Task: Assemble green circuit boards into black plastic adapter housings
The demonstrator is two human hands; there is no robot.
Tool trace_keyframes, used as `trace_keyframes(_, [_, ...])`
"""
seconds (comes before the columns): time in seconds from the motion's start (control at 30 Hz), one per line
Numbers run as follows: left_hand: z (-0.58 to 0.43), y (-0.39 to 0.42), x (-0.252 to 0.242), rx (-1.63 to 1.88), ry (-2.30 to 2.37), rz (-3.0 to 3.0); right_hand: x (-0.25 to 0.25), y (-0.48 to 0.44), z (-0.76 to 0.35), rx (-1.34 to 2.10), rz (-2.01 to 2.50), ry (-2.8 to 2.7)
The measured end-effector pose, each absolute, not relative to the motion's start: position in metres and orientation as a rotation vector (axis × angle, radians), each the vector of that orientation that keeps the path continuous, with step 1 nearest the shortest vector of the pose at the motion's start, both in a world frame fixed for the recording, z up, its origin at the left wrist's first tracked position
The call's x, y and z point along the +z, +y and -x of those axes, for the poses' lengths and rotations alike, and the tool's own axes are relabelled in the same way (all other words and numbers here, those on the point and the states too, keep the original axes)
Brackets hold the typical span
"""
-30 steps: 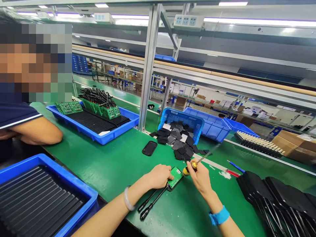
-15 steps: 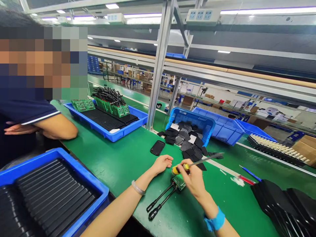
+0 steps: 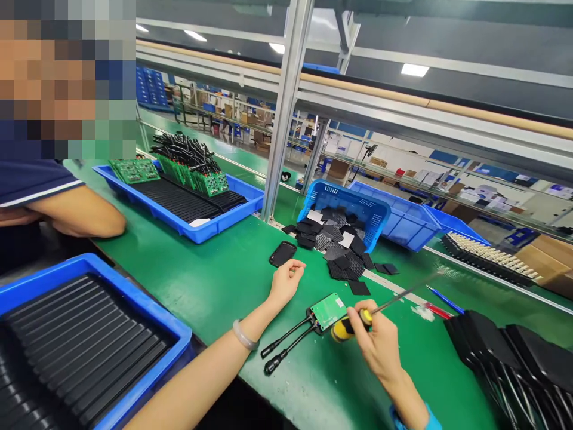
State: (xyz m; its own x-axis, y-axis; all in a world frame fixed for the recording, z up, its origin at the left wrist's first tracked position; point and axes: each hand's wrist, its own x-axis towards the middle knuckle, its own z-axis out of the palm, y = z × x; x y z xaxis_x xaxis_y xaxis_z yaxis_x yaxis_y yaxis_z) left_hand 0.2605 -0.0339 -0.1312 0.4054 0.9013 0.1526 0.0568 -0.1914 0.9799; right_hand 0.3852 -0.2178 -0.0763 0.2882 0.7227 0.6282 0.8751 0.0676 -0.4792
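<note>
My right hand is wrapped round the handle of a yellow and black screwdriver, whose long shaft points up and to the right, away from the board. Just left of it, a green circuit board lies in a black housing on the bench, with two black connector cables running toward the near edge. My left hand is above the bench behind the cables, its thumb and fingertips pinched together; anything between them is too small to make out. Past that hand lies an empty black cover.
A tipped blue basket spills black and white pads. Blue trays hold black housings and boards. Black cabled parts, a blue pen and a metal post are around. A co-worker's arm rests at left.
My right hand has moved right with the screwdriver, uncovering the board. My left hand's fingers have curled into a pinch. The view has tilted slightly downward.
</note>
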Motion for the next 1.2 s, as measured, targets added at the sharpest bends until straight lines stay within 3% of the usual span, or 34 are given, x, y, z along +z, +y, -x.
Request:
trace_keyframes(0.17, [-0.263,-0.045,-0.129,0.758,0.787,-1.828,-0.048,-0.230,-0.418,-0.283,2.010,-1.416])
trace_keyframes(0.3, [-0.272,-0.059,-0.121,0.508,0.695,-2.036,-0.071,-0.237,-0.449,-0.127,2.330,-1.471])
trace_keyframes(0.43, [-0.279,-0.072,-0.107,0.321,0.717,-2.191,-0.083,-0.240,-0.460,-0.095,2.318,-1.458])
trace_keyframes(0.67, [-0.281,-0.100,-0.095,0.198,0.783,-2.305,-0.049,-0.224,-0.452,-0.119,2.307,-1.438])
trace_keyframes(0.8, [-0.274,-0.097,-0.096,0.230,0.768,-2.246,-0.070,-0.229,-0.462,-0.109,2.523,-1.539])
trace_keyframes(0.97, [-0.264,-0.080,-0.096,0.272,0.688,-1.625,-0.104,-0.244,-0.471,-0.089,2.560,-1.476])
trace_keyframes(1.07, [-0.271,-0.084,-0.096,0.303,0.584,-1.439,-0.105,-0.245,-0.457,0.001,2.347,-1.455])
trace_keyframes(1.2, [-0.294,-0.097,-0.103,0.516,0.533,-1.435,-0.102,-0.239,-0.418,0.663,1.648,-1.301])
